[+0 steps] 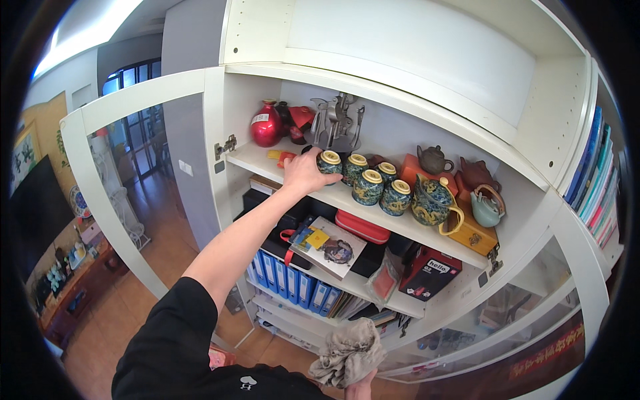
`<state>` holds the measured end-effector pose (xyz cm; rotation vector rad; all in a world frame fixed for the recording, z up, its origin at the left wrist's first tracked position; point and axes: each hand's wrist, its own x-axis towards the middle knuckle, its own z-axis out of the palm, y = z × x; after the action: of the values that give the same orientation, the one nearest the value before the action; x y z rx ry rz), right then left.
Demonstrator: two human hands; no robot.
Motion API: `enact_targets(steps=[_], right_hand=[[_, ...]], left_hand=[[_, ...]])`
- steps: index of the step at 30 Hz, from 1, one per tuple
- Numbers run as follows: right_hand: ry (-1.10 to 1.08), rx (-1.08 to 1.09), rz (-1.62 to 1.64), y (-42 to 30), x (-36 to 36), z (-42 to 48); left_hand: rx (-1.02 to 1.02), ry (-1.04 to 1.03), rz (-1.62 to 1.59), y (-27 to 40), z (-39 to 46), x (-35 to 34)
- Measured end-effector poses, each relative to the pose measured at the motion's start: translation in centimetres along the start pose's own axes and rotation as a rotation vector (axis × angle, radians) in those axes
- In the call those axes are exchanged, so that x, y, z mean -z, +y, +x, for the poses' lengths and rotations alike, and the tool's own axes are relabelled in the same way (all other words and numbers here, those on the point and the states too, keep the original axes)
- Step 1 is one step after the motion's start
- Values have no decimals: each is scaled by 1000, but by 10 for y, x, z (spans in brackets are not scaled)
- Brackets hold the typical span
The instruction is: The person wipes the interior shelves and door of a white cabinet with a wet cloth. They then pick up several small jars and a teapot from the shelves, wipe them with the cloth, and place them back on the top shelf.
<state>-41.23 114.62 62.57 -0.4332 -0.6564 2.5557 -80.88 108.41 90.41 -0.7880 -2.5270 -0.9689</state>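
My left hand (306, 172) reaches onto the cabinet shelf, its fingers and thumb around an upside-down patterned ceramic cup (330, 161). Several matching cups (368, 187) stand inverted to the right, beside a patterned teapot with a yellow handle (431, 202). My right hand (361, 387), low in view, holds a crumpled grey cloth (350, 352); most of its fingers are hidden by the cloth.
A red vase (266, 124) and a metal stand (336, 125) are at the shelf's left and back. Dark teapots (435, 160) and a celadon teapot (487, 207) stand right. Open cabinet doors (77, 120) flank me; a book (335, 250) and blue binders (287, 280) lie below.
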Motion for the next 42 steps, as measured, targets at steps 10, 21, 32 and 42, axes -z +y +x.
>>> enact_targets(steps=[10,21,32,42], right_hand=[[-292,377,-188,-50,-113,31],[-458,655,-654,-8,-178,70],[-189,120,-134,8,-151,90],[-174,15,-161,26,-154,65]], left_hand=[[-601,157,-357,15,-136,32],[-757,46,-181,-1,-222,27],[-593,-205,-509,-17,-233,22],[-627,-46,-760,-44,-245,-26]])
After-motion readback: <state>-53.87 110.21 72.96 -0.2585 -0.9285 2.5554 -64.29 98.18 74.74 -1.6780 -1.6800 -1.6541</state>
